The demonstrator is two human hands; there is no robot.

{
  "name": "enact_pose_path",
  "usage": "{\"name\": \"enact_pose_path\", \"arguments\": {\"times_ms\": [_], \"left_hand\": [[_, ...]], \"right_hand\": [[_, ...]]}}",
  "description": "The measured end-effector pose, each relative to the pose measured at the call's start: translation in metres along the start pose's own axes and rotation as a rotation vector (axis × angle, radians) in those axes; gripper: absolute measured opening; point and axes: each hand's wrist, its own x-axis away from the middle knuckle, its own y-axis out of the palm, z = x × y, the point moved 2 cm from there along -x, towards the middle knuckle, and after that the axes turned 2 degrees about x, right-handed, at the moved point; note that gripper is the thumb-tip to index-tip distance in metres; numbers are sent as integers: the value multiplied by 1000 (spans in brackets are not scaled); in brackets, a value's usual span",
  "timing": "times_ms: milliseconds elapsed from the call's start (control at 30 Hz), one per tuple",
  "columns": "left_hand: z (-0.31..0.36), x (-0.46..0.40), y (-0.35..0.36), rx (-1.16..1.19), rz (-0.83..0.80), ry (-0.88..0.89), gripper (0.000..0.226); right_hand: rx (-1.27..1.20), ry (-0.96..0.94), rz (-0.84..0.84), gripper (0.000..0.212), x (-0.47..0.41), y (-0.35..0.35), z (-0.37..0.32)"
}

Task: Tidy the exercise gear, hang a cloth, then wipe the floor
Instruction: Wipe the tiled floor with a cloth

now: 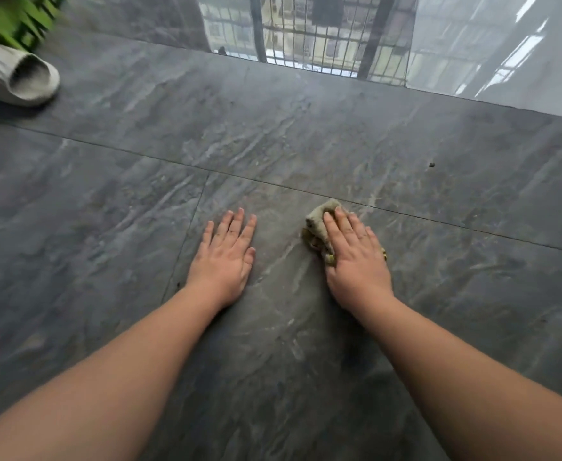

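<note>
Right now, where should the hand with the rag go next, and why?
Probably slide the right hand, pressing the rag flat on the floor, forward and right toward the dark speck. The speck lies on the tile just beyond the rag, and the left hand is braced on the floor.

Both bare forearms stretched forward and down. Left hand (224,257) flat, palm down, fingers (236,224) straight and slightly spread. Right hand (356,257) palm down too, fingers together, pressing downward.
</note>
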Motion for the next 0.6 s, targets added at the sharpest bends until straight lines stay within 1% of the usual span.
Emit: {"name": "enact_pose_path", "arguments": {"times_ms": [67,133,167,200,233,300,333,367,400,433,533,600], "left_hand": [[0,-3,4,-1,10,-7,67],[-1,-3,6,-20,22,-6,66],[-1,-3,7,-31,30,-4,66],[-1,-3,7,-37,34,-4,66],[-1,-2,7,-34,31,-5,66],[0,-1,5,-19,30,-3,66],[0,-1,4,-10,30,-3,67],[-1,-1,3,-2,29,-3,67],[-1,-1,3,1,31,-2,67],[-1,-2,3,-1,35,1,65],[-1,-1,3,-6,24,-6,60],[2,0,1,1,25,-29,60]], "right_hand": [[-15,22,15,76,-1,-3,15],[-60,176,74,76,-3,-6,16],[-73,263,95,77,-6,-4,7],[-75,300,97,77,-8,-1,-8],[-69,253,83,78,-8,4,-26],[-43,9,36,79,-1,15,-58],[-28,-92,8,79,3,18,-63],[-24,-146,-16,79,6,18,-60],[-31,-155,-25,78,6,16,-50],[-39,-126,-14,78,5,13,-37],[-64,79,45,79,15,0,10],[-68,184,79,77,28,-8,36]]}}
